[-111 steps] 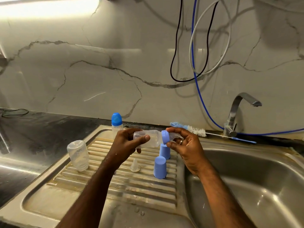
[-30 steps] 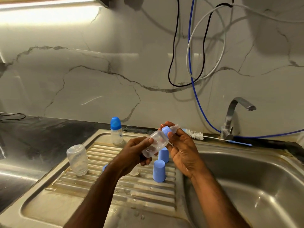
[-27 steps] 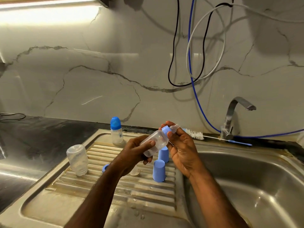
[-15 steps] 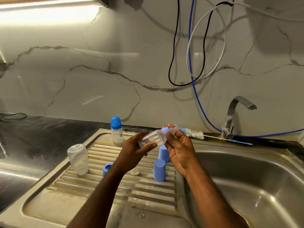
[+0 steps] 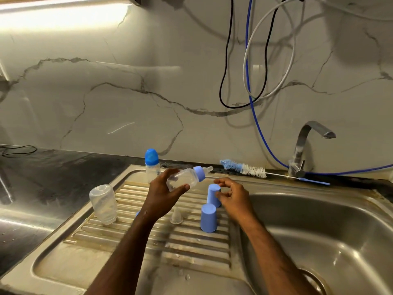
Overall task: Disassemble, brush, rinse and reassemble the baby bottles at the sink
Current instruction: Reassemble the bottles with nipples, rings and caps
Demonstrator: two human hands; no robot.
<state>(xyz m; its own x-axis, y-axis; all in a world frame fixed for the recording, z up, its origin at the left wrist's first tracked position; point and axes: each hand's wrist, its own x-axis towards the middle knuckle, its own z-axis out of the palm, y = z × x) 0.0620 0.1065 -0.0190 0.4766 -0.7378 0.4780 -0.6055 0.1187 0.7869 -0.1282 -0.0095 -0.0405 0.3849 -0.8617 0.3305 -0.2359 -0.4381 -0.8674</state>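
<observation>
1. A marble-look wall with hanging cables backs the steel sink (image 5: 319, 220), and I take its ribbed draining board (image 5: 148, 248) as my landmark; a dark tabletop (image 5: 42, 179) lies to the board's left and the basin to its right.
2. My left hand (image 5: 163, 196) is above the middle of the board, grip clamped around a small clear bottle (image 5: 185, 179) tilted with its neck up and to the right. Its blue collar (image 5: 200, 173) and teat (image 5: 209, 168) are on it.
3. My right hand (image 5: 231, 194) hangs over the board's right edge, fingers loosely curled and holding nothing, just beside the far blue cap (image 5: 213, 194); I cannot tell if they touch it.
4. A second blue cap (image 5: 208, 218) stands nearer me on the board, a loose clear teat (image 5: 176, 216) to its left, an upturned clear bottle (image 5: 103, 203) at the board's left edge, and a capped bottle (image 5: 152, 162) at its far edge.
5. The bottle brush (image 5: 244, 168) lies behind the board toward the tap (image 5: 304, 145).
6. I judge this is reassembly: collar fitted, cap missing.
7. Next, I should pinch the far cap, lift it straight and press it over the teat while my left steadies the bottle.
</observation>
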